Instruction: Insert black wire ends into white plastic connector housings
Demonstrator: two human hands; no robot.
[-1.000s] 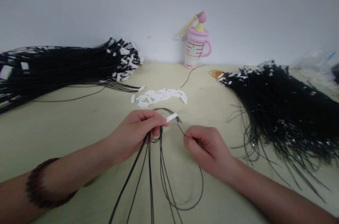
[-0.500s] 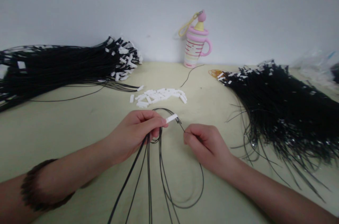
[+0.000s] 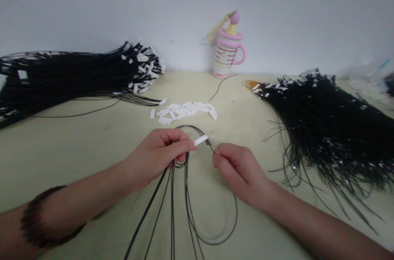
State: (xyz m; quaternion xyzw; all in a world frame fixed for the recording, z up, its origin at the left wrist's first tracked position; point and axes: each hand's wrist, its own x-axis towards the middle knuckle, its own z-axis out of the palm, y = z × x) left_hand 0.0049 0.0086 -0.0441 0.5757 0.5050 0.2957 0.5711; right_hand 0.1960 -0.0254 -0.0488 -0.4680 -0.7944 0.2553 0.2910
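Note:
Between the thumb and fingers of my left hand (image 3: 166, 151) is pinched a white plastic connector housing (image 3: 201, 140), its far end pointing up to the right. Several thin black wires (image 3: 172, 210) run to the connector and hang down below that hand; some arch above it. My right hand (image 3: 238, 169) is closed on a single black wire (image 3: 213, 150) close to the connector's right end, and this wire loops down below the hand. Whether the wire tip sits inside the connector is too small to tell. Beyond my hands lies a pile of loose white connectors (image 3: 187, 110).
A large bundle of black wires with white connectors (image 3: 76, 75) lies at the left. Another wire bundle (image 3: 335, 124), with loose ends spreading forward, lies at the right. A pink and white cup-shaped keychain (image 3: 226, 55) stands by the wall, and a clear plastic bag (image 3: 371, 79) is far right.
The connector has shifted very slightly right and down with my left hand. My right hand stays almost in place, still gripping the wire.

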